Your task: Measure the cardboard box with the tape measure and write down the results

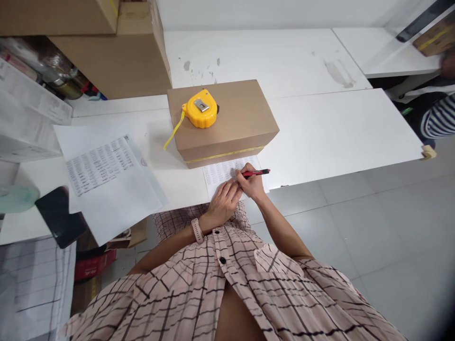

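Note:
My right hand (250, 183) is closed round a red and black pen (256, 173), its tip side down at a printed sheet (220, 173). Flat on the lower part of that sheet rests my left hand (224, 202), fingers stretched out and touching the right hand. The sheet lies at the table's front edge, its far side against or under a brown cardboard box (234, 111). On top of the box sits a yellow tape measure (202, 110) with a yellow strap hanging over the box's left edge.
Printed papers (103, 166) and a black phone-like slab (60, 215) lie to the left on the white table (341, 128). Larger cardboard boxes (121, 61) are stacked at the back left. A person's striped sleeve (441, 116) shows at the far right.

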### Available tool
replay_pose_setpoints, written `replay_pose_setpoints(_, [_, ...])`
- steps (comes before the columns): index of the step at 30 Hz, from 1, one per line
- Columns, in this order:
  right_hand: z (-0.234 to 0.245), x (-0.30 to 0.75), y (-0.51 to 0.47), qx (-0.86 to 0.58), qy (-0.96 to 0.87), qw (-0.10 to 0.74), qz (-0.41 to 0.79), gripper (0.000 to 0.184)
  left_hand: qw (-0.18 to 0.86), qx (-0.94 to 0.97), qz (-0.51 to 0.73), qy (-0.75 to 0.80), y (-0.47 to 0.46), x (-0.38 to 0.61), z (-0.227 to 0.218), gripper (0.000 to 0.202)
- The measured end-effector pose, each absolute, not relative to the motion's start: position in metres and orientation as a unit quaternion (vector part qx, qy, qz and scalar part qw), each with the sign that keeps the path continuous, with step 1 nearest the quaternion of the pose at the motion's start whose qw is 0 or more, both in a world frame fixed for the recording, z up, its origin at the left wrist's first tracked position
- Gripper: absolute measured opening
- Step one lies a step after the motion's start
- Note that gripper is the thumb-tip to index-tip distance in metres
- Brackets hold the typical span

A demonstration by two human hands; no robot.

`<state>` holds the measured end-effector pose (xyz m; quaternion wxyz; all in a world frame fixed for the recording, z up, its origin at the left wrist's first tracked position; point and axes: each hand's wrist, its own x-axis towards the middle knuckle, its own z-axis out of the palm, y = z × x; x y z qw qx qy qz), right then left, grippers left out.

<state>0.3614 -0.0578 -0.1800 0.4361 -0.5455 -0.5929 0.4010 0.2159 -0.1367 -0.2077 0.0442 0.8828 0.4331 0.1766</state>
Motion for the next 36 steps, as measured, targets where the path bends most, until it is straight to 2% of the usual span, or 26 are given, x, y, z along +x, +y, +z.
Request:
replay_pose_setpoints(30, [-0.185, 0.3627, -0.0562, -0.551, -0.573, 0.46, 0.395, 0.032, -0.025, 0.885, 0.194, 0.422, -0.1361, 0.2154, -0.2077, 0.047])
replay_pose_setpoints(36, [-0.1876, 0.3632, -0.0555, -0.55, -0.579, 0.452, 0.397, 0.034, -0.007, 0.884, 0.198, 0.422, -0.1356, 0.2156, -0.2091, 0.048])
